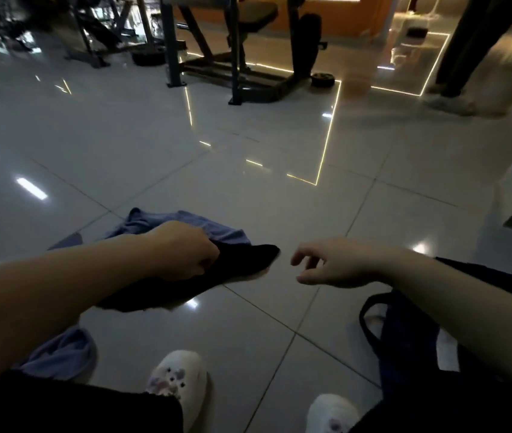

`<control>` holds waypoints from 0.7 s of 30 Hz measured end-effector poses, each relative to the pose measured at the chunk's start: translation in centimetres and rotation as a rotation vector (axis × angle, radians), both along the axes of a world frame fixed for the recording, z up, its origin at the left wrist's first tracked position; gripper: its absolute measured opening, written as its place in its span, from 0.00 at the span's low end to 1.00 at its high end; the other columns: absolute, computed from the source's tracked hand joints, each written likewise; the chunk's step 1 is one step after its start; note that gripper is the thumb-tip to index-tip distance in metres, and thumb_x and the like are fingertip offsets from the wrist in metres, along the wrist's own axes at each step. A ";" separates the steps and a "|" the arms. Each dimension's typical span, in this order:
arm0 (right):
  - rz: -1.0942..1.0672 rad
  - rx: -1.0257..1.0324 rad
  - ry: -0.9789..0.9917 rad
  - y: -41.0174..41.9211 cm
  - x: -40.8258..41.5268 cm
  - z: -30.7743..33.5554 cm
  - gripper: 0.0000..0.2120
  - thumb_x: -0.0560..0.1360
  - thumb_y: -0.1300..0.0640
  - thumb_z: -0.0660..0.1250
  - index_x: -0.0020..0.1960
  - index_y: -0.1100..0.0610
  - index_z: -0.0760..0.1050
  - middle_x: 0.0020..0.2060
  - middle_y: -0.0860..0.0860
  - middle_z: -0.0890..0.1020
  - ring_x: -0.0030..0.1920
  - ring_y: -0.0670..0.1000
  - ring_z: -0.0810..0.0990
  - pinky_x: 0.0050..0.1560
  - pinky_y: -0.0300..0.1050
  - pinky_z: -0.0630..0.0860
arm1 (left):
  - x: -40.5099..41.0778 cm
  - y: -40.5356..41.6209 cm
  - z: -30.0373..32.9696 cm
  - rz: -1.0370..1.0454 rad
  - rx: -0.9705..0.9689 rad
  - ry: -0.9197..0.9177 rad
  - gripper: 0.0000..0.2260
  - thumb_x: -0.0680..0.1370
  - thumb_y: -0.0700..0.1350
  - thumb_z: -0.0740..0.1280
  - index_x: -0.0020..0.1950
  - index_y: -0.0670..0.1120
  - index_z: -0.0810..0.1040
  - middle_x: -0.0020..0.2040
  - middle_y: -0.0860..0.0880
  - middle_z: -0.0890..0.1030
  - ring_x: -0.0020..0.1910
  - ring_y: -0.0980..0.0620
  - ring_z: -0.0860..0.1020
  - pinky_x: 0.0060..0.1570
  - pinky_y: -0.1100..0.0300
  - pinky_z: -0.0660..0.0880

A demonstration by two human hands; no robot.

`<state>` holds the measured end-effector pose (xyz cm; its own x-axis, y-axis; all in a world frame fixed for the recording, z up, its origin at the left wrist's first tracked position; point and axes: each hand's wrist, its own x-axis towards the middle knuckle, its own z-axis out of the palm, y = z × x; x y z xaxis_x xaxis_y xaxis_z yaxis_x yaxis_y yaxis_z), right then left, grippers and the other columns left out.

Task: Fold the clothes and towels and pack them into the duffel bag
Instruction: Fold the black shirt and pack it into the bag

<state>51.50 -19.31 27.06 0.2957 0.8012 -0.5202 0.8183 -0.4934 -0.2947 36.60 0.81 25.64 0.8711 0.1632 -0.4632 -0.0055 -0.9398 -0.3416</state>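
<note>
Now left hand [186, 251] grips black garment [242, 260]; right hand [329, 264] hovers apart.

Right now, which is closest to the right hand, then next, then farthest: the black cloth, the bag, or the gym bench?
From the right hand:
1. Black cloth, just to its left, held by the left hand.
2. Bag, below it, beside the right foot.
3. Gym bench, far across the floor.
</note>
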 end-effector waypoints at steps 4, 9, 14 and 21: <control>0.130 -0.119 -0.036 5.4 -0.3 -0.6 0.17 0.82 0.51 0.58 0.69 0.53 0.68 0.64 0.52 0.75 0.60 0.52 0.74 0.58 0.44 0.68 | 0.0 4.6 -2.2 0.039 -0.049 0.090 0.08 0.81 0.49 0.58 0.53 0.50 0.76 0.36 0.54 0.68 0.39 0.51 0.70 0.40 0.57 0.65; 0.182 -0.145 -0.023 11.6 -0.1 -7.2 0.15 0.82 0.52 0.56 0.67 0.54 0.71 0.62 0.54 0.76 0.59 0.55 0.75 0.57 0.47 0.70 | 2.7 8.5 -7.2 0.009 -0.116 0.070 0.08 0.81 0.48 0.57 0.55 0.50 0.74 0.46 0.50 0.74 0.42 0.48 0.72 0.39 0.56 0.65; 0.262 -0.246 -0.061 15.2 2.4 -14.1 0.17 0.82 0.52 0.57 0.68 0.55 0.70 0.63 0.55 0.75 0.60 0.57 0.74 0.58 0.50 0.72 | 5.5 10.7 -14.8 0.105 -0.238 0.149 0.11 0.80 0.49 0.58 0.60 0.52 0.75 0.57 0.48 0.77 0.52 0.46 0.77 0.50 0.53 0.75; 0.093 -0.172 -0.093 19.1 6.1 -23.2 0.15 0.80 0.57 0.57 0.66 0.56 0.68 0.62 0.57 0.68 0.59 0.59 0.70 0.53 0.49 0.68 | 4.3 16.5 -22.6 0.215 -0.216 0.015 0.14 0.80 0.54 0.56 0.63 0.53 0.71 0.60 0.51 0.74 0.59 0.49 0.75 0.48 0.55 0.71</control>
<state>57.63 -0.24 3.82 0.2778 0.7291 -0.6254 0.8825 -0.4510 -0.1337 40.86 17.31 3.00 0.8201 0.2395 -0.5196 0.1979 -0.9709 -0.1351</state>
